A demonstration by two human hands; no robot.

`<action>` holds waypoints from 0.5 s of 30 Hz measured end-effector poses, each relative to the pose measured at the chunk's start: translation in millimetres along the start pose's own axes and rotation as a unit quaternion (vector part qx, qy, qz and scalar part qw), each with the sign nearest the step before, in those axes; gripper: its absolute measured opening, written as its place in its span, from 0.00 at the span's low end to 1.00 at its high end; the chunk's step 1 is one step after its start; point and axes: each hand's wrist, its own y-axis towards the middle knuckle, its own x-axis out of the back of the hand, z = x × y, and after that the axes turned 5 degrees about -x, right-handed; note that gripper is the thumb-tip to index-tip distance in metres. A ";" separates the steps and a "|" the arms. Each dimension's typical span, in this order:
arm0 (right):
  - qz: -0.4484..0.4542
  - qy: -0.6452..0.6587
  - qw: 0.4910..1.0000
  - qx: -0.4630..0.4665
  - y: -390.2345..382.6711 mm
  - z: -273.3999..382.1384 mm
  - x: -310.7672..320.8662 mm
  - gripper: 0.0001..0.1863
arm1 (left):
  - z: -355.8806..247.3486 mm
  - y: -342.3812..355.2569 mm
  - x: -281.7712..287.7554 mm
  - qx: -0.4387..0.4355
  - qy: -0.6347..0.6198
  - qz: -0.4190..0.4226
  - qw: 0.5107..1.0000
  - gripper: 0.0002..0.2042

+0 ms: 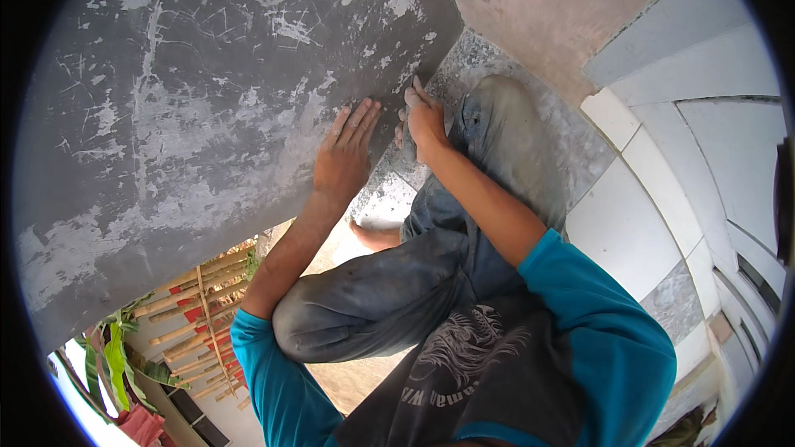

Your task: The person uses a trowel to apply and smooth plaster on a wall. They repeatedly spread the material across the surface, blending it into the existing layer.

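Note:
A grey plastered wall (190, 58), patched and streaked with lighter marks, fills the upper left. My left hand (344, 147) lies against it near its edge, palm down with fingers stretched out. Just to its right, my right hand (426, 124) is closed round a small flat grey object (407, 143) beside the same edge, its fingertips whitened with dust. What kind of object it is, I cannot tell. My bent legs (373, 285) in dusty jeans are below my hands.
A mottled tiled floor (600, 223) surrounds my legs, and my bare foot (374, 236) rests on it. A pinkish wall (526, 12) and white panels (720, 165) stand right. At lower left are a bamboo rack (203, 331), green leaves (116, 364) and a red cloth (139, 424).

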 end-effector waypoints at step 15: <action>-0.003 0.016 0.999 0.038 0.5 10.4 2.5 0.31 | -0.3 -0.9 3.3 0.003 0.013 0.011 1.000 0.43</action>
